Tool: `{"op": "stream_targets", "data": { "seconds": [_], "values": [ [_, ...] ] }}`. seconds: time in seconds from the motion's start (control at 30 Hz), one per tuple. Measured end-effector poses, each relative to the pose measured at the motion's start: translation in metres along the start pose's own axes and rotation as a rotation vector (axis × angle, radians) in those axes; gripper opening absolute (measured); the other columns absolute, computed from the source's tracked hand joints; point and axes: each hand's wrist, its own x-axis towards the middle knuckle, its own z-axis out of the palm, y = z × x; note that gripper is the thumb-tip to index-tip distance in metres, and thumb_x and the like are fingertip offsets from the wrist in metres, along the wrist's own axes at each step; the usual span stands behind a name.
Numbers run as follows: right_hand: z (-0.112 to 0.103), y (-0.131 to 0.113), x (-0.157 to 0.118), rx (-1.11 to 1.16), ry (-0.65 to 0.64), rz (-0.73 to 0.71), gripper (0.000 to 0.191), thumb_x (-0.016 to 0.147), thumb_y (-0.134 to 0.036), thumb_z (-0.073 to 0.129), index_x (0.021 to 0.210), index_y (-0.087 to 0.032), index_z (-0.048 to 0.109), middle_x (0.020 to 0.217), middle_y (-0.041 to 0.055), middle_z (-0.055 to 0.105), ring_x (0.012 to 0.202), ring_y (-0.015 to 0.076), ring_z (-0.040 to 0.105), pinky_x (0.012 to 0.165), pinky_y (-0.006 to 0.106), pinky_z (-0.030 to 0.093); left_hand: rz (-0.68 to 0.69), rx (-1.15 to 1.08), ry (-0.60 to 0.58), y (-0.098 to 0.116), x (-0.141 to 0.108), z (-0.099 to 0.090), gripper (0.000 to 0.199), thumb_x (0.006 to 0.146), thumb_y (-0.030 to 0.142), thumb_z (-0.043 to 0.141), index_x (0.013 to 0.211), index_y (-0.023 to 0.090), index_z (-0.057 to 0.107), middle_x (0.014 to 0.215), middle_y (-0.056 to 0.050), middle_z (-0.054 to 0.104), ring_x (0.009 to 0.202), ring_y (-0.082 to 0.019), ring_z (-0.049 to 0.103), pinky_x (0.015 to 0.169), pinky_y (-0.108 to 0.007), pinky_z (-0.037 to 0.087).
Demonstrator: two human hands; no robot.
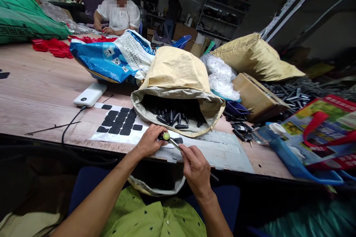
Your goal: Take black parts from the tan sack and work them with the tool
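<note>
Head view: pinching a small dark piece (160,138) in the left hand (151,141) and a slim metallic rod (175,144) in the right hand (197,168), by a yellow-green disc (166,136) over the near edge of the table (267,159) — probably light, stiff, slick; best held mid-shaft

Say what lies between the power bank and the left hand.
Head view: a white sheet of black patches lies between the power bank and left hand.
</note>
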Motion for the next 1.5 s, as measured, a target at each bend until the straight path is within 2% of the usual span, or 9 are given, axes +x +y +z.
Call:
{"op": "stream_targets", "data": {
  "seconds": [0.1, 0.27, 0.5, 0.7, 1.13, 1.27, 1.4, 1.47, 1.5],
  "values": [
    [0.001, 0.003, 0.002, 0.003, 0.018, 0.037, 0.031, 0.102, -0.024, 0.049, 0.126, -0.027, 0.068, 0.094, 0.0041, 0.067, 0.089, 0.0163, 0.064, 0.079, 0.026, 0.049, -0.012, -0.016, 0.01, 0.0, 0.0, 0.0, 0.031, 0.076, 0.017, 0.077, 0.105, 0.021, 0.066, 0.095, -0.003, 0.067, 0.095, -0.022, 0.052, 0.084, -0.034, 0.044],
    [-0.008, 0.029, 0.008, -0.007, 0.091, 0.053, 0.027, 0.101, -0.029, 0.051, 0.12, -0.025, 0.07, 0.1, 0.0048, 0.069, 0.094, 0.018, 0.064, 0.086, 0.029, 0.049, 0.04, 0.051, -0.041, -0.002, 0.0, -0.001, 0.012, 0.086, 0.025, 0.068, 0.097, 0.022, 0.071, 0.093, -0.003, 0.066, 0.097, -0.023, 0.051, 0.088, -0.036, 0.042],
    [-0.009, 0.073, 0.002, -0.252, 0.134, 0.056, 0.02, 0.097, -0.032, 0.058, 0.107, -0.026, 0.074, 0.093, 0.0028, 0.068, 0.088, 0.0197, 0.059, 0.082, 0.032, 0.043, 0.051, 0.058, -0.058, -0.001, 0.0, -0.004, 0.032, 0.103, 0.034, 0.043, 0.088, 0.02, 0.067, 0.089, -0.003, 0.062, 0.092, -0.02, 0.05, 0.087, -0.035, 0.039],
    [-0.002, 0.077, -0.003, -0.292, 0.155, 0.041, 0.019, 0.098, -0.03, 0.058, 0.108, -0.023, 0.073, 0.094, 0.0037, 0.067, 0.087, 0.0199, 0.056, 0.082, 0.032, 0.043, 0.074, 0.099, -0.078, 0.001, -0.001, -0.005, 0.039, 0.106, 0.035, 0.036, 0.079, 0.019, 0.06, 0.084, -0.002, 0.057, 0.087, -0.019, 0.047, 0.084, -0.034, 0.038],
    [0.006, 0.077, -0.006, -0.393, 0.228, 0.001, 0.02, 0.097, -0.029, 0.058, 0.11, -0.023, 0.072, 0.095, 0.0045, 0.067, 0.086, 0.0201, 0.054, 0.08, 0.031, 0.041, 0.125, 0.102, -0.022, 0.01, -0.003, -0.008, 0.034, 0.104, 0.031, 0.039, 0.08, 0.019, 0.06, 0.084, -0.004, 0.059, 0.086, -0.019, 0.049, 0.083, -0.036, 0.04],
    [0.005, 0.076, -0.006, -0.397, 0.221, 0.009, 0.02, 0.097, -0.028, 0.057, 0.11, -0.023, 0.072, 0.094, 0.0044, 0.066, 0.087, 0.0198, 0.054, 0.079, 0.031, 0.04, 0.206, -0.002, -0.039, 0.029, -0.027, -0.014, 0.024, 0.103, 0.03, 0.042, 0.098, 0.019, 0.063, 0.095, -0.005, 0.065, 0.092, -0.019, 0.055, 0.086, -0.034, 0.043],
    [0.005, 0.076, -0.006, -0.39, 0.225, 0.016, 0.02, 0.096, -0.027, 0.058, 0.11, -0.024, 0.072, 0.094, 0.0043, 0.066, 0.087, 0.0195, 0.054, 0.079, 0.031, 0.04, 0.257, -0.049, -0.246, 0.038, -0.071, -0.011, 0.022, 0.103, 0.03, 0.044, 0.115, 0.022, 0.06, 0.099, -0.005, 0.07, 0.089, -0.017, 0.064, 0.08, -0.028, 0.046],
    [0.005, 0.076, -0.006, -0.387, 0.225, 0.021, 0.02, 0.096, -0.027, 0.058, 0.11, -0.024, 0.072, 0.094, 0.0046, 0.066, 0.087, 0.0196, 0.054, 0.079, 0.031, 0.041, 0.185, 0.046, -0.334, 0.034, -0.092, -0.005, 0.024, 0.103, 0.033, 0.042, 0.114, 0.024, 0.061, 0.097, -0.005, 0.072, 0.087, -0.018, 0.066, 0.077, -0.028, 0.046],
    [0.005, 0.075, -0.006, -0.385, 0.223, 0.024, 0.02, 0.096, -0.026, 0.058, 0.11, -0.023, 0.072, 0.094, 0.0048, 0.066, 0.088, 0.0197, 0.054, 0.079, 0.031, 0.041, 0.098, 0.117, -0.363, 0.029, -0.101, -0.001, 0.025, 0.103, 0.035, 0.041, 0.11, 0.024, 0.062, 0.094, -0.005, 0.072, 0.086, -0.019, 0.067, 0.076, -0.028, 0.046]
  ]
}}
